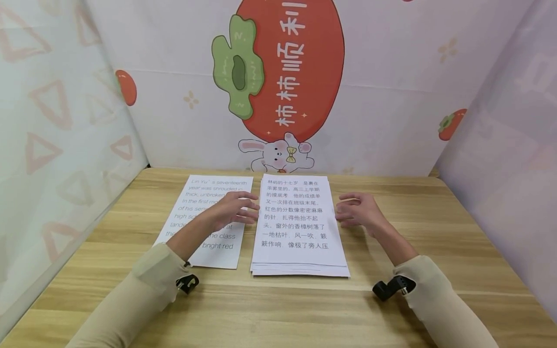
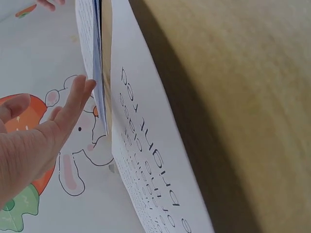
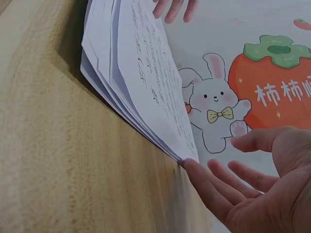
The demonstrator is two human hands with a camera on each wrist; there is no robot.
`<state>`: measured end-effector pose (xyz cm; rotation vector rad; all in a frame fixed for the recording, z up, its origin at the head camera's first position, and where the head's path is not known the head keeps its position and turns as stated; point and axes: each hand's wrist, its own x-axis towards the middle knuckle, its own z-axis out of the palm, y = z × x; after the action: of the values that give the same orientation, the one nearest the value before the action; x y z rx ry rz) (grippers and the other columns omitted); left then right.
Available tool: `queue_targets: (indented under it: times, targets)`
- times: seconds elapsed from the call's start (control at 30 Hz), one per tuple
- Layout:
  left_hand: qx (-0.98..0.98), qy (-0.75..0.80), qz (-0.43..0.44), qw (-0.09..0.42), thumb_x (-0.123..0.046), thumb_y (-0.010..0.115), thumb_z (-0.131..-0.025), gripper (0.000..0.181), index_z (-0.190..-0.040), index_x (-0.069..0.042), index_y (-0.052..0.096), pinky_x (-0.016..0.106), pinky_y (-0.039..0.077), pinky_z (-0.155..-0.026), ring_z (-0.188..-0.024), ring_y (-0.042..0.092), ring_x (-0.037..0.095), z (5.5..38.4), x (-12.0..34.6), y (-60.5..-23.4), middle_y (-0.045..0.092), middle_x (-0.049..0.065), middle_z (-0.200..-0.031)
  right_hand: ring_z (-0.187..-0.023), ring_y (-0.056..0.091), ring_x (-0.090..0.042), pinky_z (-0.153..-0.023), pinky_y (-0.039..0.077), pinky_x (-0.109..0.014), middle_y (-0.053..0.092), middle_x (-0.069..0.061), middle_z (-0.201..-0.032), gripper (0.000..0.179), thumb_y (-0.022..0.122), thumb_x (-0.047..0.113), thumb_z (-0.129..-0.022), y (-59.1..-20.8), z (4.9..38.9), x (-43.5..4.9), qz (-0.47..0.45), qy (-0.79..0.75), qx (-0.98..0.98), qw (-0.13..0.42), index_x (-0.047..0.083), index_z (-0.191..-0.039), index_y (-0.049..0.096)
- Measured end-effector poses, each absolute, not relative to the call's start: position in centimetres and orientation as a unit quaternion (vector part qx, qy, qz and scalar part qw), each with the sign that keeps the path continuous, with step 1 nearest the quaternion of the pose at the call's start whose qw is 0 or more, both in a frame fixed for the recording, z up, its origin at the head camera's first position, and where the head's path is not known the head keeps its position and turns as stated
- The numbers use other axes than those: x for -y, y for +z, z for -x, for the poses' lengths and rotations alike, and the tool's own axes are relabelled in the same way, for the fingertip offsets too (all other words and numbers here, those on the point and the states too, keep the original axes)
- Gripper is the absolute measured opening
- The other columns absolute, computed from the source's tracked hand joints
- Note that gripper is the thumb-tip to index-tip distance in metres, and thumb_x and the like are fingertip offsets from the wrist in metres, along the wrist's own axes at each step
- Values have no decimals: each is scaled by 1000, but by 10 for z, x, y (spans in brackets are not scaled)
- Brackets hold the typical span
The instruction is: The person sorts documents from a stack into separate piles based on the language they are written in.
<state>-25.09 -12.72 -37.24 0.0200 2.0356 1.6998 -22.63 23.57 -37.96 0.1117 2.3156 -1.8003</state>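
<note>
A stack of white paper sheets [image 1: 298,256] printed with Chinese characters lies on the table, its lower sheets slightly out of line at the near edge. At its left edge is my left hand [image 1: 235,210], fingers extended and slightly spread. On the other side, my right hand [image 1: 359,210] has its fingers loosely bent. In the right wrist view a fingertip [image 3: 190,167] touches the stack's edge. Whether the left fingertips touch the paper, I cannot tell. A single sheet with English text [image 1: 224,258] lies left of the stack, partly hidden under my left forearm.
The wood-grain table [image 1: 278,314] is bounded by a printed cloth backdrop [image 1: 383,116] at the back and pale cloth sides. Black wrist-camera mounts, left [image 1: 188,284] and right [image 1: 393,287], sit at both sleeve cuffs, low over the tabletop.
</note>
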Motion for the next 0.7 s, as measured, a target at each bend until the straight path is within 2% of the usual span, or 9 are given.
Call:
queue_targets:
  times: [0.27, 0.7]
  targets:
    - [-745, 621, -4, 242, -3, 53, -103, 46, -147, 6, 46, 39, 63, -92, -115, 69, 38, 252, 126, -374, 61, 30, -134, -99, 75, -27, -82, 65, -37, 57, -34, -138, 49, 61, 4, -102, -383, 227, -235, -54, -605, -789, 96, -11, -147, 45]
    - [-750, 619, 4, 232, -7, 45, -108, 43, -148, 9, 44, 37, 62, -92, -105, 69, 26, 254, 120, -378, 62, 27, -131, -107, 70, -27, -85, 64, -35, 54, -33, -137, 47, 60, 2, -103, -386, 228, -232, -56, -617, -778, 99, -14, -145, 45]
